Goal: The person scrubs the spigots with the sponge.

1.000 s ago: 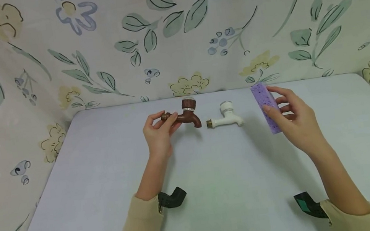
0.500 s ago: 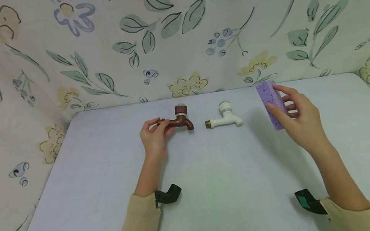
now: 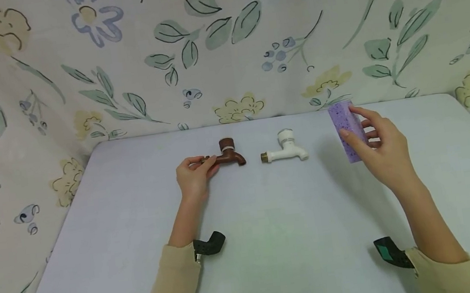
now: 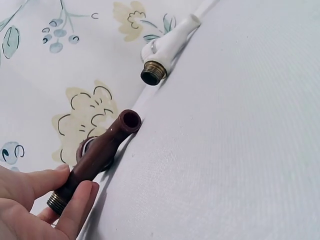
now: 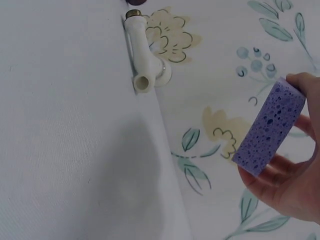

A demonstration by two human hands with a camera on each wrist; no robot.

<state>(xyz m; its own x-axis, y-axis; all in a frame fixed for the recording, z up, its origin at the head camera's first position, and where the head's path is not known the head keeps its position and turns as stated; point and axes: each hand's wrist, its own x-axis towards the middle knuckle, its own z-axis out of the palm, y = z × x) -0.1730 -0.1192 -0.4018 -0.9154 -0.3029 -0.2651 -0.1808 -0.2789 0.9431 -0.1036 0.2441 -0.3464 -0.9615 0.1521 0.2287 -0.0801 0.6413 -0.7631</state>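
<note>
My left hand (image 3: 194, 178) pinches the threaded inlet end of a brown faucet (image 3: 229, 156) near the back of the table. In the left wrist view the brown faucet (image 4: 97, 155) shows its open spout, with the thumb and fingers around its brass-coloured thread. My right hand (image 3: 382, 150) holds a purple porous sponge (image 3: 348, 131) above the table at the right. Between the hands lies a white faucet (image 3: 288, 151), its brass thread pointing left; neither hand touches it. In the right wrist view the sponge (image 5: 270, 125) is gripped along its edges.
The white table (image 3: 264, 240) ends at a curtain (image 3: 192, 88) with leaf and flower prints, which hangs behind it and along the left side. A black wrist device (image 3: 210, 243) sits at the left sleeve, another black device (image 3: 392, 253) at the right sleeve.
The left hand has moved left and down with the brown faucet, bringing it lower to the table and farther from the white one. The right hand and sponge have shifted slightly right.
</note>
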